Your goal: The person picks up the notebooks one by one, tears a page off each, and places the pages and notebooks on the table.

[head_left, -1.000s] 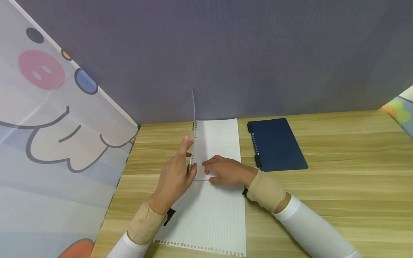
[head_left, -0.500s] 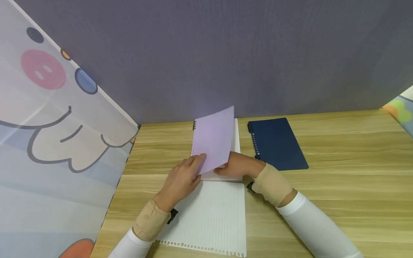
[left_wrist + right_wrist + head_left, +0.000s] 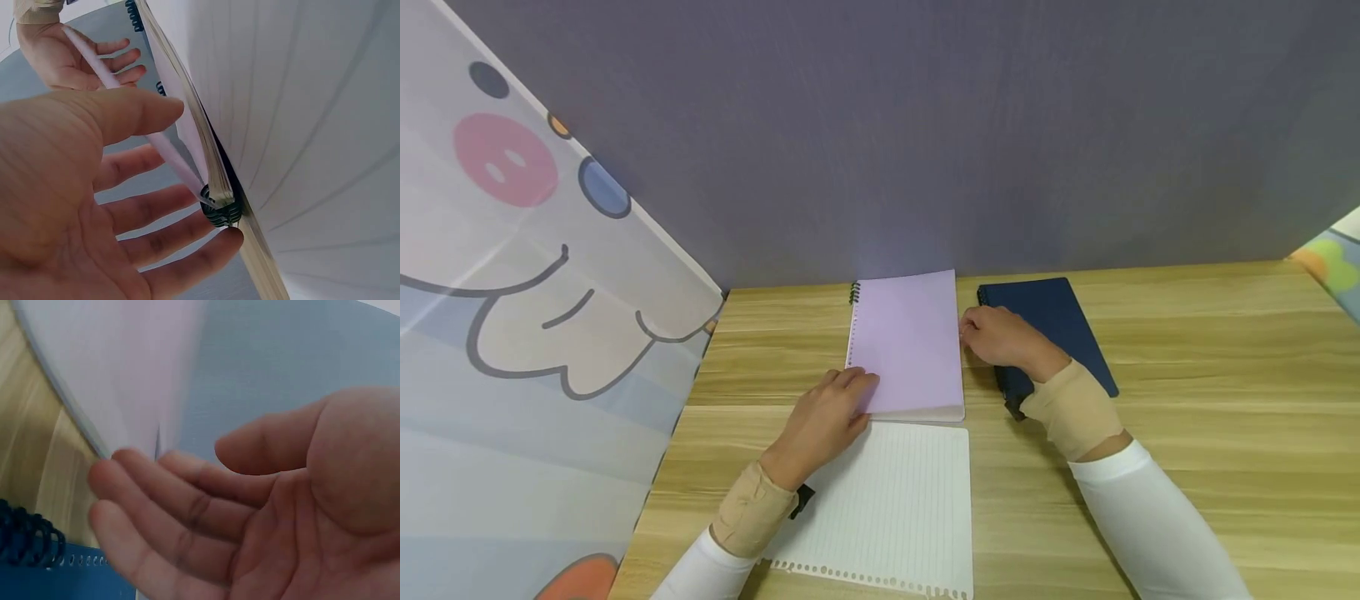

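A lilac notebook cover (image 3: pixel 910 342) lies over the white ruled pages, slightly raised along its near edge. Dark binding rings (image 3: pixel 854 292) run along its left side. My left hand (image 3: pixel 823 421) rests at the cover's near left corner. In the left wrist view its fingers are fairly straight, fingertips beside the rings (image 3: pixel 222 206), and the cover's edge passes between thumb and fingers. My right hand (image 3: pixel 1003 337) is at the notebook's right edge, holding nothing, its fingers loosely bent. It overlaps a navy ring notebook (image 3: pixel 1071 321), hiding part of its ringed left side.
A loose ruled sheet (image 3: pixel 895 500) with torn punch holes along its near edge lies just in front of the lilac notebook. Behind the wooden table (image 3: pixel 1210 358) stands a grey panel (image 3: pixel 925 150). A cartoon-printed sheet (image 3: pixel 550 350) borders the left side.
The lilac cover has swung from upright down to the right over the pages. My right hand has left the pages and moved right. The left hand has shifted slightly toward the near corner.
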`<state>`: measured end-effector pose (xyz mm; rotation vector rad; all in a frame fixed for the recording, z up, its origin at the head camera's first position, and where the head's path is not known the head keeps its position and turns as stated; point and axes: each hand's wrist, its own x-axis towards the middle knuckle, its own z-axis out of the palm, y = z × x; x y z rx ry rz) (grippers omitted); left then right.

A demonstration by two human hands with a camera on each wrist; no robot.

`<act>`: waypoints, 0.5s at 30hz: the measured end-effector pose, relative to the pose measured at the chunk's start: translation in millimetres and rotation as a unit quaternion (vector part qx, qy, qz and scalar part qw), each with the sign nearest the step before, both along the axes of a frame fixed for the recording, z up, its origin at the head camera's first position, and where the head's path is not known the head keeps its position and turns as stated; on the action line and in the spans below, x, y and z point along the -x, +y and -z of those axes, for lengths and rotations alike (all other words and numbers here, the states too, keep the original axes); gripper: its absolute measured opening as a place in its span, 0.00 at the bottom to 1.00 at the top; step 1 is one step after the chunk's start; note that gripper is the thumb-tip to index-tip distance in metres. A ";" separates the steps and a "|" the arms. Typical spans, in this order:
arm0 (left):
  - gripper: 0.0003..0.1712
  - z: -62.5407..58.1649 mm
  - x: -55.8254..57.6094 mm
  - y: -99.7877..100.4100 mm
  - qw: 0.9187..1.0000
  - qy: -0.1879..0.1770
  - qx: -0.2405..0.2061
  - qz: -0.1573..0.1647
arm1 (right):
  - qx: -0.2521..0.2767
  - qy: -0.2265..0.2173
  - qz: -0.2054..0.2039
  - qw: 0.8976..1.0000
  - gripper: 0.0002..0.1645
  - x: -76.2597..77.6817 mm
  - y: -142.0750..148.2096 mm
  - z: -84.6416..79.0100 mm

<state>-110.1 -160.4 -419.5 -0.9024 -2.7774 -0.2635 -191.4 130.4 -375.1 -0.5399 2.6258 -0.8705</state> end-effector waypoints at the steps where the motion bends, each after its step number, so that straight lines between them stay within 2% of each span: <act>1: 0.27 0.7 -0.2 -0.2 1.000 -0.002 0.002 0.002 | -0.007 -0.003 0.008 1.000 0.19 0.0 -0.1 0.6; 7: 0.23 2.5 -1.5 -0.7 1.000 -0.005 0.009 0.006 | -0.041 -0.011 0.005 0.999 0.19 -1.0 -6.6 6.2; 15: 0.23 0.2 -2.4 -0.1 0.999 -0.014 0.031 0.000 | -0.044 0.007 -0.017 0.999 0.22 -1.6 -9.8 9.7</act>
